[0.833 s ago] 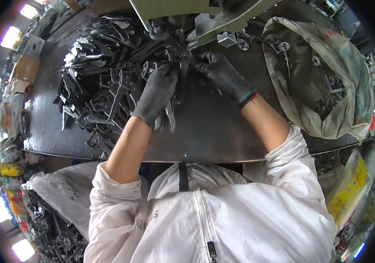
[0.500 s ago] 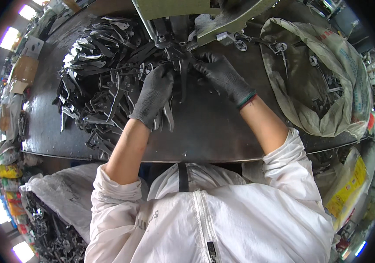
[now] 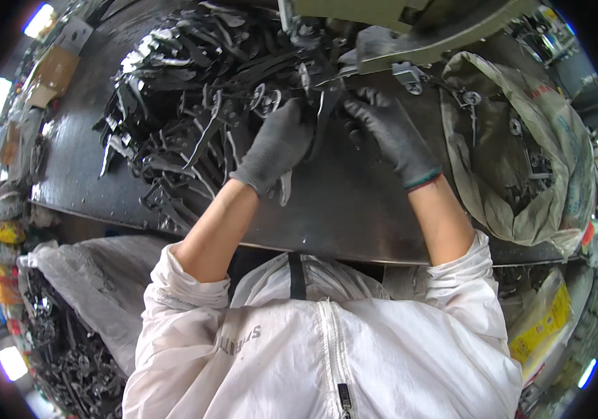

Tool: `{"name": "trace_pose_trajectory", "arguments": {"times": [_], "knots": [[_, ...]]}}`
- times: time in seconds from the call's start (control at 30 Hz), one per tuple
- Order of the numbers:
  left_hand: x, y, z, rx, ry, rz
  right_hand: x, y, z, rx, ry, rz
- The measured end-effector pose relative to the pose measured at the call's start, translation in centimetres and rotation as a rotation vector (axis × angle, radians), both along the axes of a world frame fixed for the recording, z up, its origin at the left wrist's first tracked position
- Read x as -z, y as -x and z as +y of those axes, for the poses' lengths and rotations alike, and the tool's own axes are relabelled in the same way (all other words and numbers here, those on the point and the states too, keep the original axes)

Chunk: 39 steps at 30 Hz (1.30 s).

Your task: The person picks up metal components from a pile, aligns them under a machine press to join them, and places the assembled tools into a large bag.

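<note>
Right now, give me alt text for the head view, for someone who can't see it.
A gloved left hand and right hand flank a dark metal part by a green machine. On the metal table, a heap of parts lies left and an open sack right.

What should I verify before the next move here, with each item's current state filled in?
1. Left hand and right hand gloved: ok, both.
2. White sleeves back from the wrists: ok, both rolled up.
3. Firm hold on the dark metal piece between the hands: cannot tell; contact with the fingers is unclear.
4. Left hand clear of the pile of metal parts: not ok; parts lie right beside it.
5. Fingers clear of the machine: cannot tell; they look near it, but depth is unclear.
6. Sack at right open: ok, its mouth gapes.
</note>
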<state>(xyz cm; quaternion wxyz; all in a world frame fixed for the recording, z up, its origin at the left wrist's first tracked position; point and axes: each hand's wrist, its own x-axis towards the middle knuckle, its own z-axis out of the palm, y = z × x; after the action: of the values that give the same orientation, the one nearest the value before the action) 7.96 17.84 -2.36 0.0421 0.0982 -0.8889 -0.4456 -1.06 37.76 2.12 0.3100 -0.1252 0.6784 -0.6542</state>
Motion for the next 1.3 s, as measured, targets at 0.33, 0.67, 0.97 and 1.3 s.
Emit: {"name": "trace_pose_trajectory", "arguments": {"times": [0.33,0.67,0.97,1.3], "knots": [[-3.3,-13.9,-2.2,-0.395,-0.119,0.32,3.7,0.6,-0.4,-0.09,0.074,-0.077],[0.2,-23.8,-11.3,-0.804,0.448,-0.147,4.2,-0.4,-1.8,0.032,-0.001,-0.132],[1.7,-27.7,-13.4,-0.842,-0.444,0.255,4.6,-2.6,0.3,-0.132,0.313,-0.333],[0.1,-17.7,-12.3,-0.847,-0.548,0.344,15.1,-3.7,-8.6,-0.109,0.417,-0.046]]}}
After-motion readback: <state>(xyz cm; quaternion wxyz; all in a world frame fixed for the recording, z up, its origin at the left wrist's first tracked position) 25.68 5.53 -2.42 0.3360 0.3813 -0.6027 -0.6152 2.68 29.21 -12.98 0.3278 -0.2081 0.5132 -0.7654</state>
